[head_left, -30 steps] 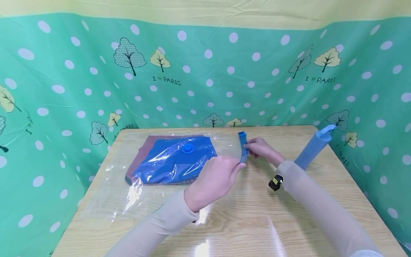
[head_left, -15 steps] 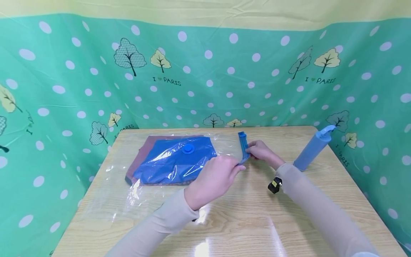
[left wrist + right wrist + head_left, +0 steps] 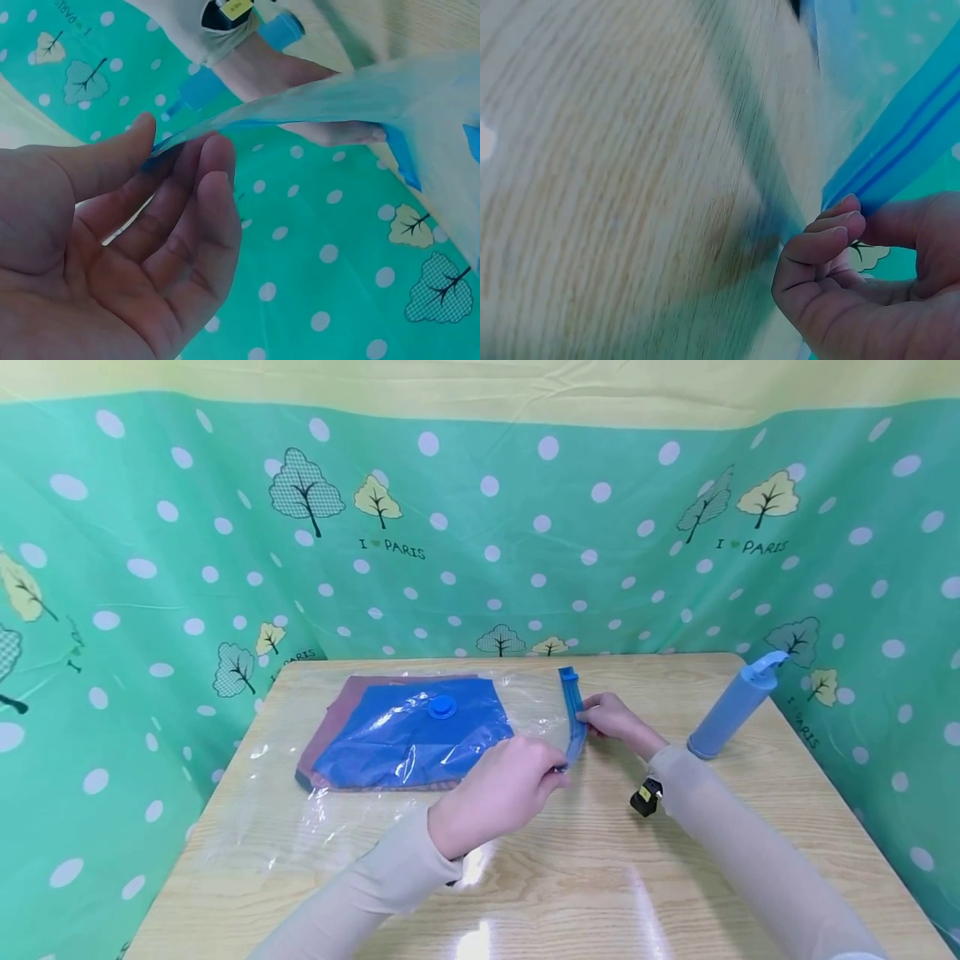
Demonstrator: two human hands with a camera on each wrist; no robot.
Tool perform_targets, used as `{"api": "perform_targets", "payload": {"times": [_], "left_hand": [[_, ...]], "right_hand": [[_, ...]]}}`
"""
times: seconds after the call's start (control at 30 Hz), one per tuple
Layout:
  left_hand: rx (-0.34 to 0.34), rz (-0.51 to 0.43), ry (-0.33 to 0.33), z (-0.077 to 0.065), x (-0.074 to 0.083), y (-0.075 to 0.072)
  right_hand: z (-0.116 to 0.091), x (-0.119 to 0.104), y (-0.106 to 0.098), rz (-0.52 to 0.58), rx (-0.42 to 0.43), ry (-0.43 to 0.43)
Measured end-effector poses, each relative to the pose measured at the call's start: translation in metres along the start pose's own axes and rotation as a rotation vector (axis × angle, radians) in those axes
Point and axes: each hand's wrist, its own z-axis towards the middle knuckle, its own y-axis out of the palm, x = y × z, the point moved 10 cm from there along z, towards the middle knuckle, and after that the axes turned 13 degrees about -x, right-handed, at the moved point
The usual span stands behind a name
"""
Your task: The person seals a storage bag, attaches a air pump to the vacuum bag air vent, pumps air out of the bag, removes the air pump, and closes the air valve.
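Note:
A clear vacuum storage bag (image 3: 251,814) lies flat, with folded blue cloth (image 3: 408,735) and mauve cloth (image 3: 330,718) inside. Its round blue valve cap (image 3: 442,707) faces up. Along the bag's right end runs a blue zip strip (image 3: 570,693), with a darker blue slider (image 3: 567,673) at its far end. My left hand (image 3: 498,789) pinches the strip's near end between thumb and fingers; the left wrist view shows the edge lifted. Farther along, my right hand (image 3: 613,722) pinches the same strip (image 3: 907,142), thumb against curled fingers.
A blue hand pump (image 3: 731,706) stands tilted in the head view on the right of the wooden table (image 3: 555,902), beyond my right forearm. A green dotted curtain (image 3: 480,543) hangs behind and at both sides.
Both hands have shifted slightly toward the near side, the right one sliding down along the zip strip. More of the strip shows beyond the right hand. The pump stays put.

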Motion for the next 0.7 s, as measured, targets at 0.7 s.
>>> {"api": "perform_targets", "payload": {"times": [0.7], "left_hand": [[-0.041,0.026,0.018,0.026,0.005,0.032]], "right_hand": [[-0.013,0.008,0.006,-0.069,-0.025,0.011]]}}
